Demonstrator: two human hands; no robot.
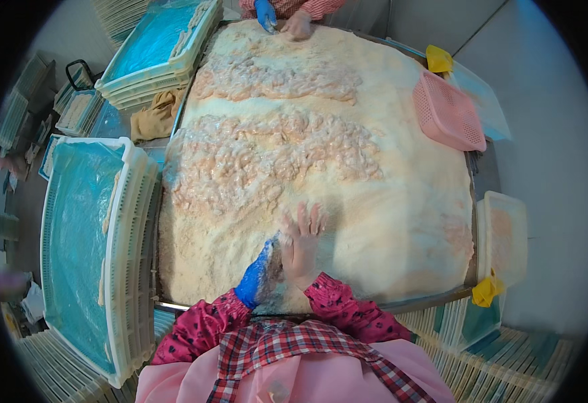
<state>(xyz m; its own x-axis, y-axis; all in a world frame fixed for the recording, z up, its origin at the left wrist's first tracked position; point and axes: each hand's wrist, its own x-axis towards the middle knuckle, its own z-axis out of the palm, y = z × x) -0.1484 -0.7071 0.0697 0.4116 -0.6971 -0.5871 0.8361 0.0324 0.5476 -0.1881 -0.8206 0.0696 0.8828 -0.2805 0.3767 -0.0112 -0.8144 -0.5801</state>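
Right hand (299,250) fingers are spread slightly apart, dusted with crumbs and pointing up the frame, just below its centre. Beside it on the left, the left hand (257,274) wears a blue glove with a crumb coating; I cannot tell whether its fingers are spread or curled. Both are over a thick layer of pale crumbs (401,242) that covers the desk (170,306).

Wet, pinkish meat pieces lie in a broad front band (267,158) above the hands, stretching across the centre and left of the frame. Its lower edge is near the right fingertips, with crumbs between. A second band (280,79) of pieces lies farther up, well apart from the hands. At the top edge, a co-worker's blue-gloved hand (265,15) and bare hand (299,25) reach the crumbs.

Stacked white trays (82,228) with a blue-green lining stand at left. A pink perforated basket (447,111) sits at upper right, near a yellow scoop (439,59).
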